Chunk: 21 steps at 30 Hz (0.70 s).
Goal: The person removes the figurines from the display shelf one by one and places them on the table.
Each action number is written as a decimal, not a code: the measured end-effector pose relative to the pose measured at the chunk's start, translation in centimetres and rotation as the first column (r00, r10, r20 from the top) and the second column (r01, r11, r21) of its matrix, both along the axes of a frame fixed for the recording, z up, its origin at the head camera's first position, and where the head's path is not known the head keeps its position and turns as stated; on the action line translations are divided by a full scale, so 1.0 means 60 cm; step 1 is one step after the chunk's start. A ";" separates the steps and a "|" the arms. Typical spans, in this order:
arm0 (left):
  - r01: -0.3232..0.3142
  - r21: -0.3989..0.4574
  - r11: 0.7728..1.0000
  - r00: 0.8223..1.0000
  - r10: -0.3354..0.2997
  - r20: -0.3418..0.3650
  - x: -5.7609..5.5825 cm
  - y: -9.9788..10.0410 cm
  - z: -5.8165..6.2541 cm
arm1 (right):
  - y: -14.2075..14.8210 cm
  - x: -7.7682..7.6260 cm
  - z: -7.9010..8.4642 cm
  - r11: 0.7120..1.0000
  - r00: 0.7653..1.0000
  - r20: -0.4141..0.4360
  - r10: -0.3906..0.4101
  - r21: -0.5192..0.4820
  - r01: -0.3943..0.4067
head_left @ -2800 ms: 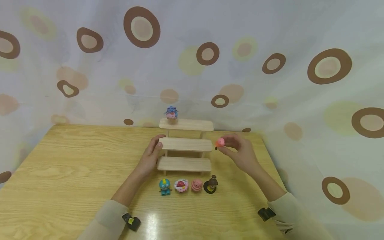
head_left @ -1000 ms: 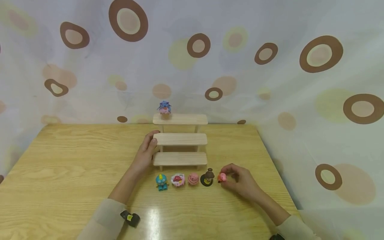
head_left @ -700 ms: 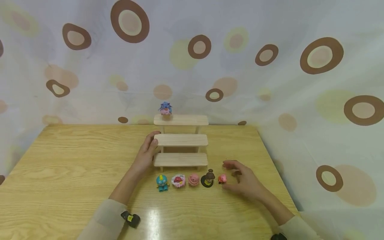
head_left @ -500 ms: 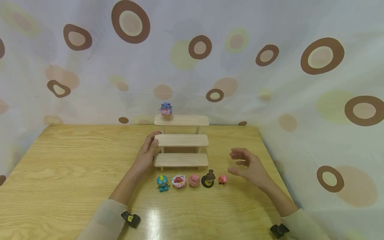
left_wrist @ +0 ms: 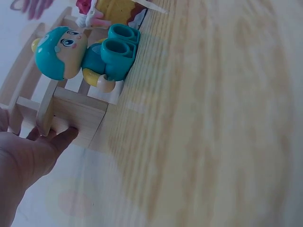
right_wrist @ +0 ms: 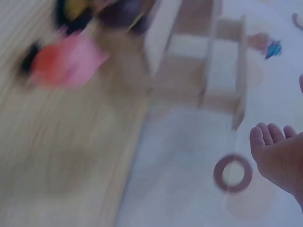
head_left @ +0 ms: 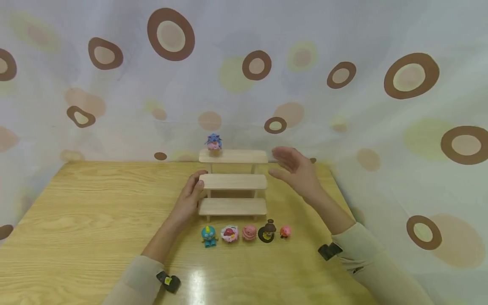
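My left hand [head_left: 188, 199] grips the left end of a three-tier wooden display shelf [head_left: 233, 182], its thumb at the middle tier. In the left wrist view its fingertips [left_wrist: 66, 137] press the shelf's side frame. My right hand [head_left: 301, 176] is raised beside the top tier's right end, fingers extended and thumb apart, holding nothing. A small pink and orange figurine [head_left: 285, 231] stands on the table at the right end of a row before the shelf; the right wrist view shows it blurred. On the top tier's left end sits a blue-haired figurine [head_left: 214, 142] with a pink and tan lower part.
Along the row stand a teal figurine [head_left: 209, 236], a white and pink one with a red centre [head_left: 230, 234], a round pink one [head_left: 249, 232] and a brown-hatted one on a black base [head_left: 268, 231]. A patterned cloth [head_left: 183, 93] hangs behind the wooden table [head_left: 103, 212].
My right hand has lowered the pink and orange figurine to the row's right end, released it, then risen toward the top tier. The left hand keeps its hold on the shelf.
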<state>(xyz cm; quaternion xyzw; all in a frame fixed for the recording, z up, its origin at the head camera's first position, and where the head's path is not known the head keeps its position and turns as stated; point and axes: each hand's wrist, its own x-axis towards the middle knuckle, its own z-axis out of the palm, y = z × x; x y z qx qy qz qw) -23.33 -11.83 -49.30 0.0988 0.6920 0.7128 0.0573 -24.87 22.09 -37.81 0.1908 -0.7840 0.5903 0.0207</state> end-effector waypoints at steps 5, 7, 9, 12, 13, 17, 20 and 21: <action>-0.009 -0.020 1.000 1.000 0.009 -0.001 0.001 -0.003 0.000 | -0.080 -0.021 0.018 0.992 0.997 0.019 0.076 -0.104 -0.073; -0.011 -0.025 1.000 1.000 0.011 -0.009 0.000 -0.003 0.001 | -0.106 -0.029 0.021 0.995 0.997 0.011 0.081 -0.060 -0.081; -0.018 -0.022 1.000 1.000 0.018 -0.017 -0.003 -0.001 0.001 | -0.127 -0.037 0.021 0.997 0.997 0.006 0.076 -0.016 -0.076; -0.022 -0.009 1.000 0.999 0.021 -0.030 -0.004 0.002 0.000 | -0.153 -0.050 0.018 0.998 0.998 0.001 0.060 0.026 -0.060; -0.020 -0.004 1.000 0.999 0.020 -0.029 -0.004 0.003 -0.002 | -0.160 -0.054 0.017 0.998 0.999 -0.005 0.052 0.030 -0.052; -0.009 0.000 1.000 1.000 0.009 -0.023 -0.001 0.005 -0.007 | -0.189 -0.071 0.018 0.999 0.999 -0.025 0.021 0.043 -0.020; -0.010 -0.009 1.000 1.000 0.010 -0.023 -0.001 0.001 -0.007 | -0.212 -0.083 0.025 0.998 0.999 -0.033 0.020 0.054 -0.019; -0.013 -0.012 1.000 1.000 0.013 -0.027 -0.003 0.000 -0.006 | -0.220 -0.087 0.027 0.998 0.999 -0.033 0.027 0.056 -0.025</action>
